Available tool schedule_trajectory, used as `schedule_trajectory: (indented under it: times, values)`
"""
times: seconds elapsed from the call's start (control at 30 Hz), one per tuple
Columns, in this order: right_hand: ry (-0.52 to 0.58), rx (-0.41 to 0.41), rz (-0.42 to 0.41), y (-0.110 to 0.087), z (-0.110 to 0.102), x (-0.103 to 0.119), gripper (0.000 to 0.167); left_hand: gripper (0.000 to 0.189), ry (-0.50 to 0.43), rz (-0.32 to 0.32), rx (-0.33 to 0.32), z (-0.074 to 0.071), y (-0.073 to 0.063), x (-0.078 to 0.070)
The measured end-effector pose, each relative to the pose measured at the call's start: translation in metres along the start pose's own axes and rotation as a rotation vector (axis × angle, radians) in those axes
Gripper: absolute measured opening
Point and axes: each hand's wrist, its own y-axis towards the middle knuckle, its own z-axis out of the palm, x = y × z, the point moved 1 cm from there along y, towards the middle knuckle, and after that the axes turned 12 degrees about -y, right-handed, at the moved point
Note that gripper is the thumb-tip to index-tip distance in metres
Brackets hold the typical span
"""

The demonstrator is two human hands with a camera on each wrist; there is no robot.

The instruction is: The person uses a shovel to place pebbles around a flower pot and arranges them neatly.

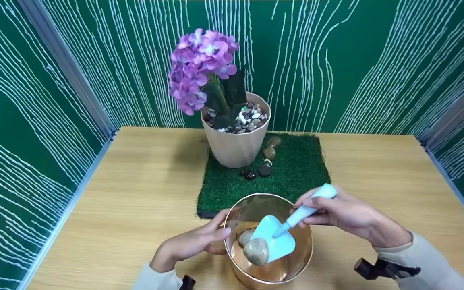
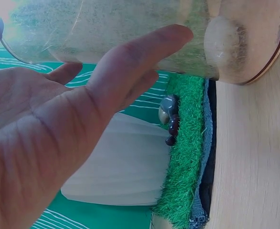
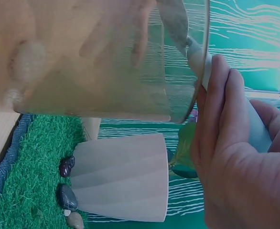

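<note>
A clear amber bucket (image 1: pixel 310 257) stands at the front of the table. My left hand (image 1: pixel 197 243) holds its left side, thumb by the rim and fingers along the wall. My right hand (image 1: pixel 353 215) grips the handle of a light-blue toy shovel (image 1: pixel 282 243) tilted down into the bucket. A large grey-brown stone (image 1: pixel 257 253) sits at the blade's front edge. Behind it, a second stone (image 1: pixel 246 237) is partly hidden. Through the wall, a blurred stone (image 2: pixel 223 43) shows near the bottom in the left wrist view, and another blurred stone (image 3: pixel 27 62) in the right wrist view.
Behind the bucket lies an artificial grass mat (image 1: pixel 296 173). On it stand a pale pot (image 1: pixel 236 149) of pebbles with purple flowers (image 1: pixel 201 68) and several loose stones (image 1: pixel 265 169). Green patterned panels (image 1: pixel 296 80) enclose the wooden table (image 1: pixel 135 181).
</note>
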Motion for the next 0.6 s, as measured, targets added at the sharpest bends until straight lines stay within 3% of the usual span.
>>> schedule_trajectory:
  times: [0.37, 0.6]
  values:
    - [0.104, -0.052, -0.023, -0.004, -0.017, 0.006, 0.04, 0.084, 0.012, -0.01, 0.015, 0.001, 0.0, 0.0]
    - [0.211, -0.069, -0.079, -0.01, -0.038, 0.01, 0.047, 0.086, 0.01, -0.013, 0.013, 0.001, 0.0, -0.002]
